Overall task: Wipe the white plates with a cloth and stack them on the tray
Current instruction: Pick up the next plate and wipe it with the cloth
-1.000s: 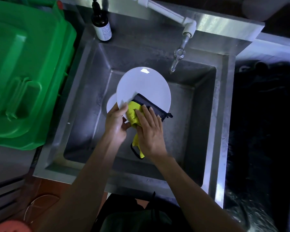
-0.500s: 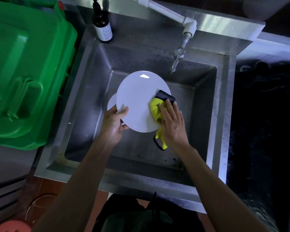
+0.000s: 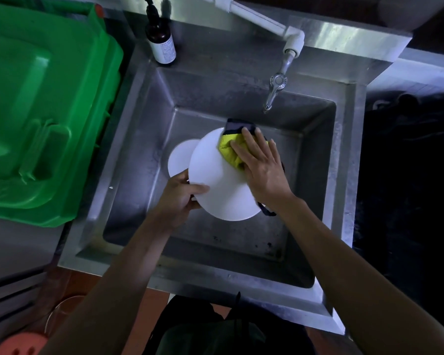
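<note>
Over the steel sink (image 3: 128,155) I hold a white plate (image 3: 215,180) tilted toward me. My left hand (image 3: 182,196) grips its lower left rim, thumb on the face and fingers behind. My right hand (image 3: 262,165) lies flat with straight fingers on a yellow and dark cloth (image 3: 231,147), pressing it against the plate's upper right part. A dark loop of the cloth hangs below my right wrist. A second white plate (image 3: 178,160) shows behind the first at its left, mostly hidden. No tray is in view.
A green plastic bin lid (image 3: 44,111) fills the left side beside the sink. A dark bottle (image 3: 162,42) stands on the sink's back left corner. A white pipe with a metal tap (image 3: 276,90) reaches over the basin. To the right lies a dark surface.
My right hand has swept the cloth from the plate's lower left, past its right edge, up to the upper right. The plate has tilted and dropped lower in the sink; my left hand keeps its grip.
</note>
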